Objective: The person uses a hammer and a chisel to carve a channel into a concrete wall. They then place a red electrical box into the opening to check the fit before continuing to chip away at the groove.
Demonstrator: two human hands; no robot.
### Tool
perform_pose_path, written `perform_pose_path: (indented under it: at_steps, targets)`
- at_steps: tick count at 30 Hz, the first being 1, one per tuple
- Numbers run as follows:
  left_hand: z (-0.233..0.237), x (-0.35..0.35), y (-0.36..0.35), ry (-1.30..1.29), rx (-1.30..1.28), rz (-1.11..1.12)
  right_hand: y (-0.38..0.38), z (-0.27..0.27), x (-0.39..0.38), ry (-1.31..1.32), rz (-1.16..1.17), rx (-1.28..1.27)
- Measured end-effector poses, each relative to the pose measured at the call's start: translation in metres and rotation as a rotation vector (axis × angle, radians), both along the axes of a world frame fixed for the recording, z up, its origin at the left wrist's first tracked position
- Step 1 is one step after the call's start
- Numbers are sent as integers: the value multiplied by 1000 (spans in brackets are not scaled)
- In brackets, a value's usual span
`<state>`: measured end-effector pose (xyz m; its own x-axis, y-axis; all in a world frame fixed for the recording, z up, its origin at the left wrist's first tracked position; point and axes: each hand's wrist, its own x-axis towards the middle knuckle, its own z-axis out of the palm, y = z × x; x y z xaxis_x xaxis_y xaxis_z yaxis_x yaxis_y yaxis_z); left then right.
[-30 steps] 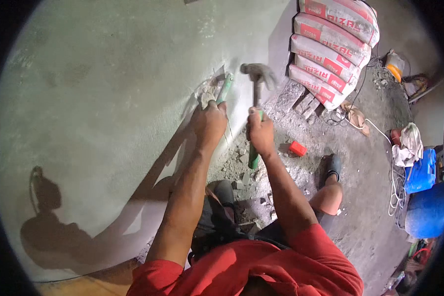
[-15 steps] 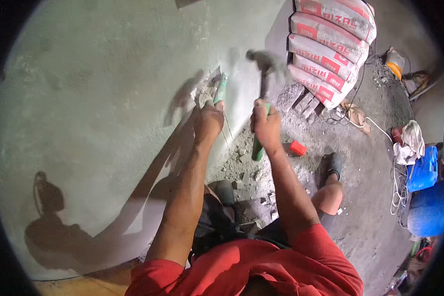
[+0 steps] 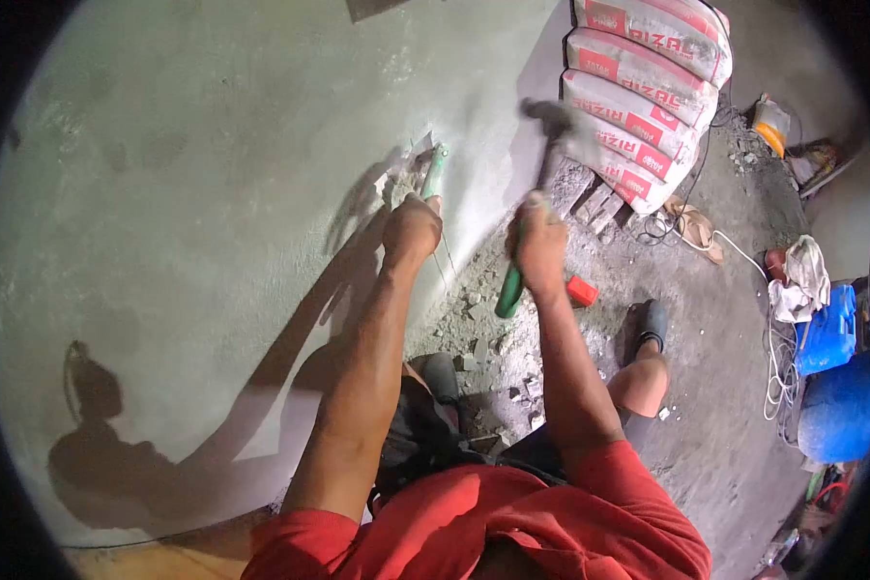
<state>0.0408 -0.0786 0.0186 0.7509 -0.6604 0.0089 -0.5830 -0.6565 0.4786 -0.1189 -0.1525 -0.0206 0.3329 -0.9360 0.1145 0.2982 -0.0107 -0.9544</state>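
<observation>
My left hand [image 3: 413, 228] is closed round a green-handled tool [image 3: 435, 170], whose far end is hidden at a broken patch [image 3: 404, 182] in the grey wall [image 3: 213, 174]. To the right, my right hand [image 3: 539, 242] grips a hammer [image 3: 509, 293] by its green handle. The dark hammer head, blurred, is raised up and to the right of the green-handled tool, apart from it. Thin cracks or lines run down the wall below my left hand.
Stacked white and red bags [image 3: 638, 92] stand at the upper right. Rubble [image 3: 474, 309] and a red block [image 3: 581, 291] lie on the floor. A blue jug [image 3: 829, 331], a blue drum [image 3: 841, 411], a pale cloth [image 3: 802, 280] and a white cord [image 3: 772, 382] are at the right.
My right hand and the hammer have moved to the right, away from the green-handled tool. My left hand has stayed nearly in place.
</observation>
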Motion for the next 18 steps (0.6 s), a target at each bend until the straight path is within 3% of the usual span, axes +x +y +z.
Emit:
perform_pose_path:
  at_steps: [2, 4, 5, 6, 8, 9, 10, 11, 12, 14, 15, 16, 18]
  targets:
    - [1, 5, -5, 38, 42, -26, -3, -1, 5, -103, -24, -78]
    - [1, 2, 0, 7, 40, -16, -1, -42, 44, 115, -478, -731]
    - [4, 0, 1, -30, 27, -11, 11, -61, 52, 166, -2, -190]
    - [-1, 1, 3, -33, 22, -13, 12, -66, 61, 249, 176, -76]
    - [-23, 15, 2, 9, -38, -40, 11, -54, 40, 248, 221, 76]
    - [-61, 25, 1, -59, -216, -62, 18, -41, 26, 266, 224, 74]
    - [-113, 30, 11, -42, -217, -61, 25, -30, 11, 182, 230, 109]
    - [-164, 32, 24, -178, -345, -110, 27, -22, 3, 85, 229, 133]
    - [-185, 32, 27, -324, -479, -166, 26, -20, -5, 77, 215, 118]
    - [-154, -12, 35, 388, -757, 15, 31, -30, -31, 50, 191, 161]
    - [-154, -14, 30, 524, -764, 53, 28, -39, -43, 56, 229, 147]
    - [-155, -21, 33, 533, -761, 62, 25, -46, -52, 83, 195, 151]
    - [-123, -31, 26, 302, -629, 105, 24, -42, -66, 104, 165, 164]
